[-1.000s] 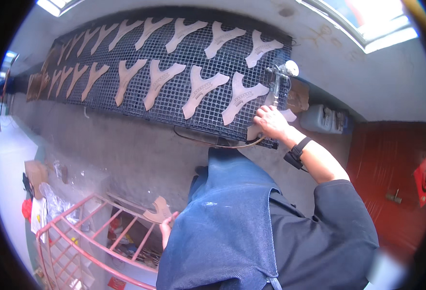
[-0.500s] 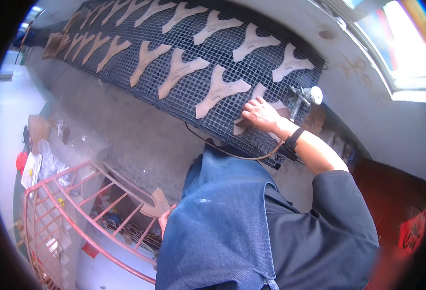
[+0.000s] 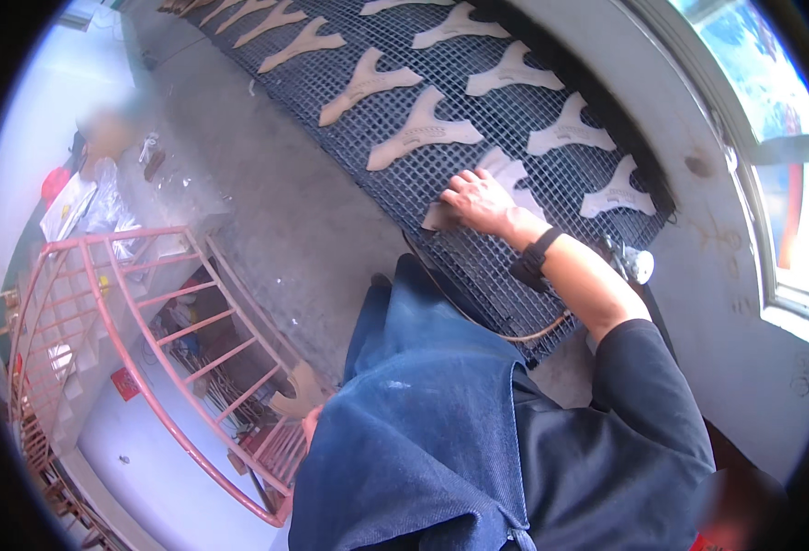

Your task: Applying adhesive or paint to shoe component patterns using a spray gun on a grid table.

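My right hand [image 3: 480, 200] has its fingers curled over a Y-shaped tan cut-out piece [image 3: 507, 171] at the near end of a dark mesh rack. The hand hides part of that piece. Low on the left, my left hand [image 3: 311, 426] grips similar tan cut-out pieces [image 3: 300, 389]; the apron covers most of this hand. Left of my right hand lies another Y-shaped piece [image 3: 423, 134], flat on the mesh rack [image 3: 395, 188]. More of them lie in two rows along it, among them one piece [image 3: 620, 189] near the right end.
A metal tool like a spray gun [image 3: 632, 262] stands by the rack's right end, partly behind my forearm. A thin hose [image 3: 524, 338] curves below the rack. A pink metal railing [image 3: 161, 344] borders stairs at left. The wall with a window [image 3: 781, 220] is at right.
The view has turned, so the rack sits further right. My right hand has moved one place along the front row; the piece it gripped before no longer lies at the rack's near corner.
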A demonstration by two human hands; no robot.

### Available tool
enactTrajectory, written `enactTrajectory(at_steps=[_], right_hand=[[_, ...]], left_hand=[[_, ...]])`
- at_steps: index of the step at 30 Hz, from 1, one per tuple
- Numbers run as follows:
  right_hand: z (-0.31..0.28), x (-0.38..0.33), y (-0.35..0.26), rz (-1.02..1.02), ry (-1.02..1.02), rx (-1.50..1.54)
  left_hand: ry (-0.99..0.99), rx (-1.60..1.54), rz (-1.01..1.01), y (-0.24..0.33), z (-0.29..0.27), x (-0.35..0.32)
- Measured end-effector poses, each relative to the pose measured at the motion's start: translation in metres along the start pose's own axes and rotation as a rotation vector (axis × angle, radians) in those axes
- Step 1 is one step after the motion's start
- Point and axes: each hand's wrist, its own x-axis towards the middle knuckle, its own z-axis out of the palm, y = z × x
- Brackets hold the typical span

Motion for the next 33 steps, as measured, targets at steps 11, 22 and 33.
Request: enactTrajectory(at_steps=[11,22,33], right_hand=[[-0.008,0.152,0.018,-0.011,0.117,-0.056],[-0.024,0.278,0.02,0.101,0.001,-0.15],[-0.041,0.406,0.04,0.069,-0.385,-0.173]], left_hand=[[0.18,-0.008,0.091,-0.081,-0.02,0.096],[0.083,-0.886,-0.092,0.002,-0.178,0.204],[0.112,-0.456,-0.056,-0.005,-0.2,0.248]])
